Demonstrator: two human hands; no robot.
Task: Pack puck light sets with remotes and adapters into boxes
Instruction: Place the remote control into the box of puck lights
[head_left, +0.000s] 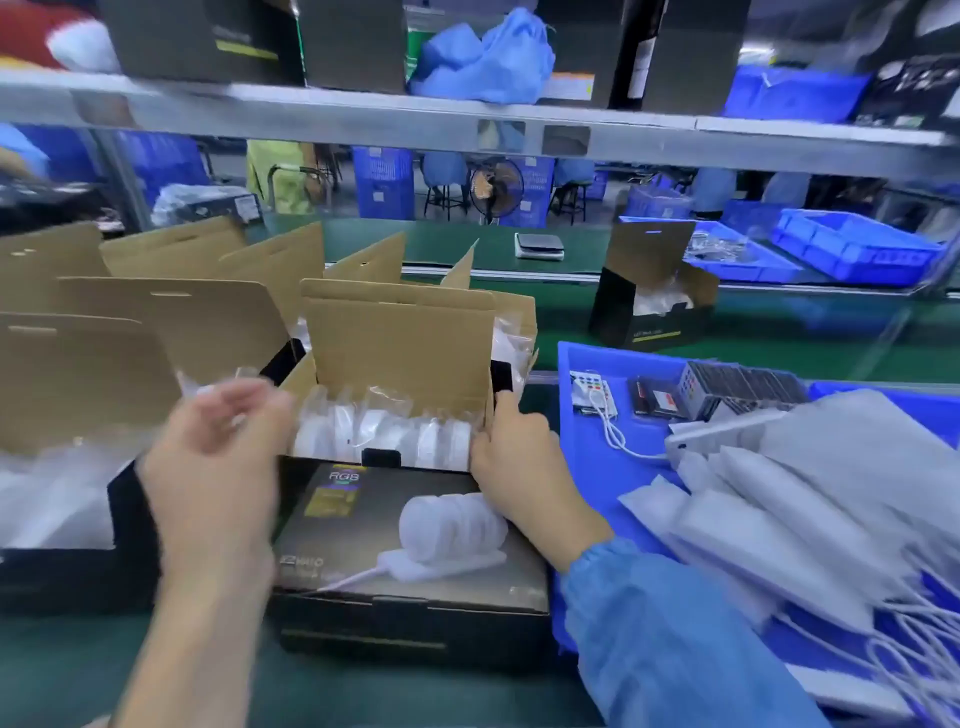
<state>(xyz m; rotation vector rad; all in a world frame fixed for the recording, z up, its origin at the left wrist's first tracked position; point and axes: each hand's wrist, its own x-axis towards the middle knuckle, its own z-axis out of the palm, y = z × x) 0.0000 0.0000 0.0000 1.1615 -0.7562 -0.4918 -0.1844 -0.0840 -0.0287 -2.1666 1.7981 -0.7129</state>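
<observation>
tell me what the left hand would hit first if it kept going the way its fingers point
Probably the bagged puck lights standing in the open box. The left hand is blurred, fingers loosely open and pointing up and to the right toward them, so its exact line and depth are uncertain.

I see a grey metal shelf (467, 122) across the top, green workbench (753, 332) below it, stools (441, 195) and a floor fan (496, 189) beyond the shelf, blue crates (383, 182) beside the fan.

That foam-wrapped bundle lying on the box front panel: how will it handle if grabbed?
The foam-wrapped bundle looks rounded and lies on its side, so a push may roll it across the box panel. The wrap seems soft and probably gives under fingers. Its trailing cable is likely floppy and could snag.
</observation>
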